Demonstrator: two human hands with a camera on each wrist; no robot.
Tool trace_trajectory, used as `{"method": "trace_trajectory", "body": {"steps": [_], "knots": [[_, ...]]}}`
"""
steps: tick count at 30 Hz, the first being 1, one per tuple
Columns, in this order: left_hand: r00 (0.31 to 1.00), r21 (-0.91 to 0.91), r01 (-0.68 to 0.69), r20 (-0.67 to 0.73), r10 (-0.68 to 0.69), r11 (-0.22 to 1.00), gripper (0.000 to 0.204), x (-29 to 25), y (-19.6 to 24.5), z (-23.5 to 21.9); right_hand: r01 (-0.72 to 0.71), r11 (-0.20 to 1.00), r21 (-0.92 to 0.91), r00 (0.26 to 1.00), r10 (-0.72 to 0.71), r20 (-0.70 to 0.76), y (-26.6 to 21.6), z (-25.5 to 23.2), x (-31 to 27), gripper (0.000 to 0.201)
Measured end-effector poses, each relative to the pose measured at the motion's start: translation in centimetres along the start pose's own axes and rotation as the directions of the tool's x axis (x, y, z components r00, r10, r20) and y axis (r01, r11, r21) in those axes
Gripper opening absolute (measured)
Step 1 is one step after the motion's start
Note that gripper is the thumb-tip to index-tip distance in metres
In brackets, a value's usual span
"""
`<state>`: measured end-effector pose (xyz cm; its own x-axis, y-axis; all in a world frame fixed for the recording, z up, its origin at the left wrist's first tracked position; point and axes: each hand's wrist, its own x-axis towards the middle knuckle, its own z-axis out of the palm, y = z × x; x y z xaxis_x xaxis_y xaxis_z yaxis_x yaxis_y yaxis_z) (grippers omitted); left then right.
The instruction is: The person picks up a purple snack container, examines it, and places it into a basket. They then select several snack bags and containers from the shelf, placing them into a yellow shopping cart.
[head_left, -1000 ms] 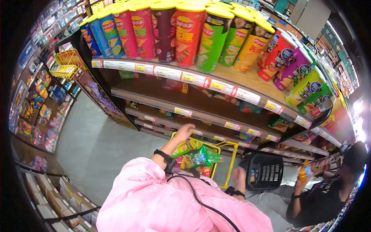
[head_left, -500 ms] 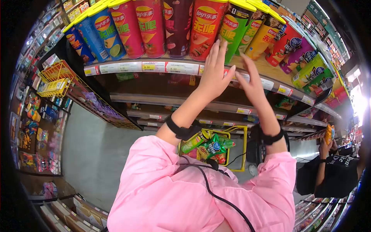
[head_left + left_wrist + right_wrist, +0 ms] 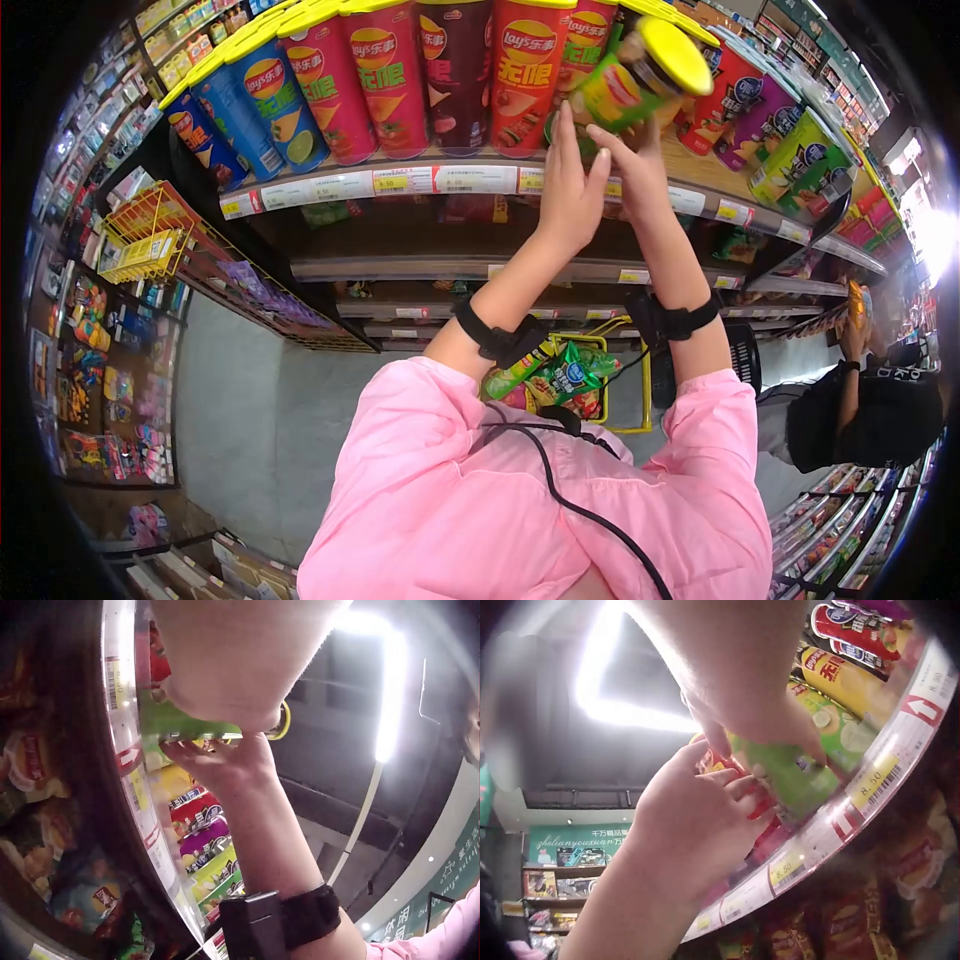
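Observation:
A green Lay's chip canister (image 3: 612, 97) with a yellow lid tilts to the right above the top shelf's front edge. My right hand (image 3: 645, 178) grips its side; in the right wrist view the thumb and fingers lie on opposite sides of the canister (image 3: 784, 771). My left hand (image 3: 572, 205) is beside its lower end, fingers straight and touching it, thumb apart. Part of the canister hides behind my hands. Red canisters (image 3: 530, 75) stand right next to it on the left.
Many upright canisters line the curved top shelf, with price tags (image 3: 468, 180) along its lip. Below stands a yellow basket (image 3: 605, 400) holding snack bags (image 3: 570, 374), beside a black basket (image 3: 742, 355). A person in black (image 3: 865, 415) is at the right, a wire rack (image 3: 150, 240) at the left.
Both hands have risen from near the basket to the top shelf. The green canister, upright half a second ago, is now tilted in my right hand. The other person has shifted at the right.

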<state>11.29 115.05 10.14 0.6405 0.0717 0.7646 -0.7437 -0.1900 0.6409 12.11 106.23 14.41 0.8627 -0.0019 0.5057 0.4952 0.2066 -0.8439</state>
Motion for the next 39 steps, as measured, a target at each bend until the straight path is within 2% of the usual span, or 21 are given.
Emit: {"method": "trace_trajectory", "body": {"steps": [4,6,7,8,10,11,12,14,16,17,18,19,20,22,25,28,29,31,32,34,39], "knots": [[0.965,0.162,-0.263,0.056,0.257,0.951,0.063,-0.8,2.4,-0.1,0.059,0.994,0.091,0.998,-0.056,-0.038,-2.7,-1.5,-2.9,0.038],[0.93,0.244,-0.368,0.123,0.348,0.897,0.066,-1.7,3.9,-0.3,-0.026,0.999,-0.037,0.993,0.022,-0.119,-4.6,-2.7,-5.4,0.035],[0.939,0.191,-0.34,0.111,0.324,0.921,0.07,-2.3,4.1,0.0,0.004,0.978,-0.207,1.0,-0.006,-0.013,-4.7,-4.1,-6.3,0.036],[0.963,0.171,-0.266,0.075,0.257,0.949,0.072,-3.1,4.2,0.4,-0.039,0.966,-0.255,0.998,0.051,0.043,-4.7,-5.7,-7.2,0.039],[0.957,0.183,-0.256,0.186,0.222,0.949,0.075,-4.0,4.2,0.8,-0.289,0.957,-0.014,0.926,0.283,0.249,-3.2,-9.0,-8.9,0.045],[0.95,0.153,-0.219,0.257,0.175,0.964,0.076,-4.8,3.7,1.3,-0.418,0.899,0.131,0.869,0.354,0.345,-3.0,-9.5,-10.0,0.048],[0.931,0.071,-0.074,0.361,0.043,0.995,0.074,-5.7,3.3,1.6,-0.358,0.87,-0.339,0.868,0.444,0.223,-3.9,-9.5,-11.1,0.051],[0.842,0.007,0.118,0.529,-0.104,0.993,0.073,-8.0,1.8,2.6,-0.478,0.862,-0.17,0.831,0.506,0.229,-1.5,-12.4,-13.6,0.057],[0.8,0.039,0.153,0.582,-0.147,0.988,0.071,-11.6,0.0,3.4,-0.465,0.881,-0.088,0.873,0.473,0.116,0.5,-15.4,-16.6,0.063],[0.749,0.079,0.168,0.638,-0.179,0.983,0.072,-13.5,-1.2,3.8,-0.493,0.869,-0.041,0.869,0.495,0.023,2.3,-17.7,-18.3,0.07],[0.681,0.16,0.179,0.692,-0.239,0.971,0.071,-15.6,-2.5,4.2,-0.438,0.899,0.021,0.899,0.438,-0.008,1.9,-17.9,-19.1,0.073],[0.601,0.208,0.23,0.738,-0.307,0.951,0.071,-17.5,-3.3,4.6,-0.521,0.854,-0.005,0.854,0.521,-0.003,2.3,-18.9,-20.5,0.073],[0.547,0.244,0.205,0.775,-0.318,0.948,0.072,-19.4,-4.1,5.2,-0.602,0.798,-0.03,0.799,0.602,-0.002,3.2,-20.3,-22.3,0.073],[0.419,0.232,0.265,0.846,-0.328,0.936,0.074,-22.3,-4.7,6.2,-0.669,0.74,-0.077,0.741,0.671,0.011,5.4,-22.4,-26.0,0.07],[0.152,0.434,0.226,0.869,-0.472,0.872,0.076,-26.4,-5.7,8.3,-0.801,0.596,-0.054,0.598,0.797,-0.08,8.3,-25.5,-30.1,0.064],[0.175,0.494,0.11,0.845,-0.506,0.863,0.076,-28.3,-4.1,9.4,-0.885,0.459,0.073,0.447,0.884,-0.137,10.8,-27.6,-32.8,0.061],[0.297,0.391,0.1,0.866,-0.403,0.915,0.071,-29.8,-4.7,9.5,-0.907,0.404,0.12,0.388,0.911,-0.136,12.1,-28.9,-33.8,0.061],[0.286,0.459,0.244,0.808,-0.515,0.854,0.066,-31.5,-5.2,9.7,-0.934,0.283,0.216,0.259,0.957,-0.134,13.7,-30.6,-35.4,0.058],[0.278,0.486,0.309,0.776,-0.566,0.817,0.063,-31.7,-5.3,9.8,-0.952,0.248,0.18,0.22,0.962,-0.163,14.7,-31.4,-36.2,0.058],[0.219,0.551,0.379,0.727,-0.65,0.744,0.06,-32.5,-5.8,8.9,-0.979,0.176,0.103,0.149,0.964,-0.221,17.1,-32.5,-38.3,0.058],[0.02,0.701,0.418,0.629,-0.777,0.578,0.051,-36.8,-7.8,4.6,-0.994,0.11,0.019,0.093,0.908,-0.408,21.9,-33.4,-41.6,0.063]]}}
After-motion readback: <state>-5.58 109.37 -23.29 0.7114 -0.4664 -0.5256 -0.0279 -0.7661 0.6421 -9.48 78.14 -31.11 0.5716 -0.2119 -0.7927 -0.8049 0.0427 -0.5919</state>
